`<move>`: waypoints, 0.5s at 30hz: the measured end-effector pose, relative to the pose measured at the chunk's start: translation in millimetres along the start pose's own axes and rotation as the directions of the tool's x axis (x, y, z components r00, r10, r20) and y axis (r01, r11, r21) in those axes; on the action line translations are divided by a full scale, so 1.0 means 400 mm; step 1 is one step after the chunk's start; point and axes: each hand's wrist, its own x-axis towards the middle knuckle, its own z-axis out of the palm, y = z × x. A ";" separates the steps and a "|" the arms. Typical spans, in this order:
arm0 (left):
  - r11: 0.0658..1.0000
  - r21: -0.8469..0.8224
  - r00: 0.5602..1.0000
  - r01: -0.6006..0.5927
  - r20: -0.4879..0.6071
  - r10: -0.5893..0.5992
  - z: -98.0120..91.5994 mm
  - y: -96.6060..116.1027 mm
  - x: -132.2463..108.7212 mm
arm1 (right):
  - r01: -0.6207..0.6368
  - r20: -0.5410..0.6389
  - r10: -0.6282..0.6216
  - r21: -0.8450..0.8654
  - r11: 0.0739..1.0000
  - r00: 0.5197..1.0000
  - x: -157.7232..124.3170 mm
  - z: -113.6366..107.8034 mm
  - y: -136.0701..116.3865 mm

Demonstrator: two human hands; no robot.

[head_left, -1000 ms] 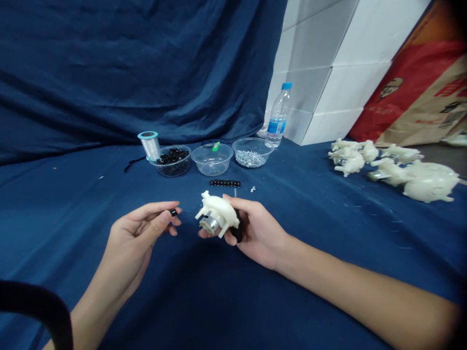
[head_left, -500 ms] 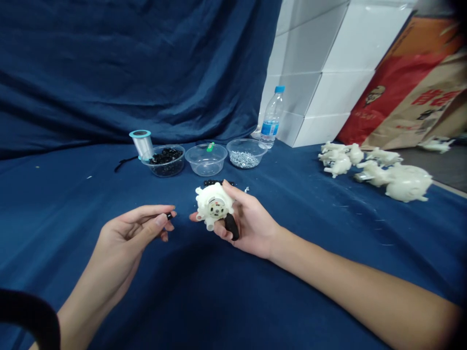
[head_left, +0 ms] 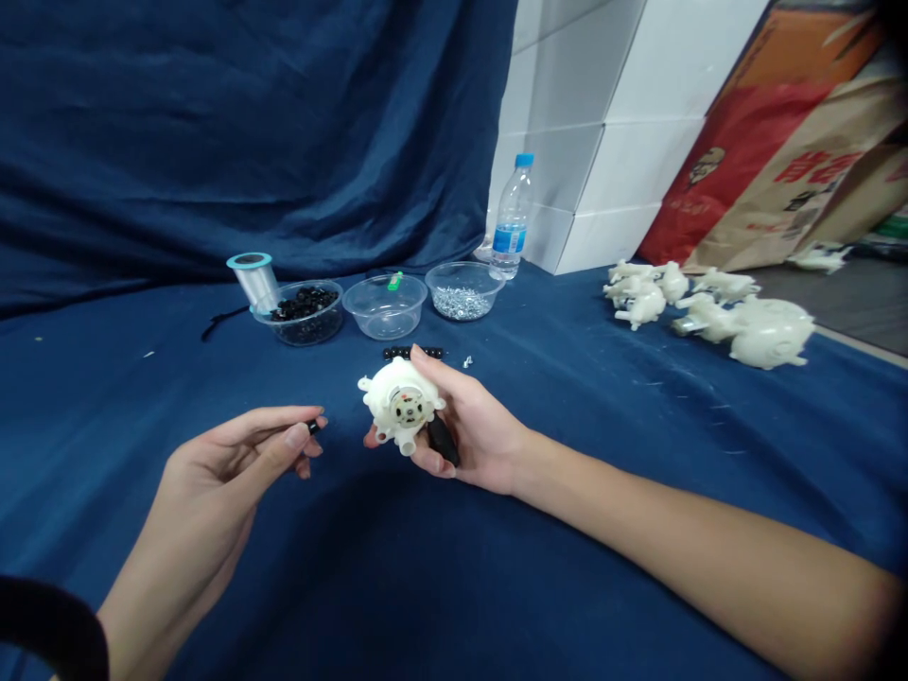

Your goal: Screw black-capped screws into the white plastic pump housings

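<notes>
My left hand [head_left: 237,473] pinches a small black plastic piece [head_left: 313,428] between thumb and fingertips, apart from my right hand. In the middle, my right hand [head_left: 479,426] is closed round a white plastic motor housing [head_left: 388,388], which has short tubes and lugs on its rim. The round end of a motor [head_left: 410,410] sits in its face, turned towards me. A black, rounded handle-like thing [head_left: 444,442] is also tucked in my right hand; its other end is hidden. Just behind lie a row of small black pieces [head_left: 397,353] and a few screws [head_left: 467,362].
Three clear bowls stand at the back: one with black pieces [head_left: 305,305], one clear bowl [head_left: 383,326] with a green tag, one with screws [head_left: 461,303]. A wire spool [head_left: 256,284] and a water bottle [head_left: 511,227] flank them. More white housings [head_left: 773,333] lie right.
The view has turned slightly right, so the bowls, bottle and housings sit further left in the picture. Both hands keep the same holds, with little movement between them.
</notes>
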 end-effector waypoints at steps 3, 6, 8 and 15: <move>1.000 0.023 1.000 0.001 0.001 -0.001 0.001 0.001 -0.001 | -0.024 -0.019 0.024 -0.002 1.000 1.000 0.000 0.001 -0.002; 1.000 0.019 1.000 0.001 0.000 -0.001 0.002 0.000 -0.001 | -0.048 -0.042 0.047 -0.026 0.999 0.998 0.000 0.001 -0.003; 1.000 0.014 1.000 0.000 -0.005 0.000 0.002 -0.001 -0.002 | -0.056 -0.037 0.054 -0.042 0.998 0.998 0.000 -0.001 -0.003; 0.999 0.043 1.000 -0.016 0.000 0.016 0.002 0.000 0.002 | -0.073 -0.004 0.073 -0.139 0.988 0.997 -0.005 -0.004 -0.002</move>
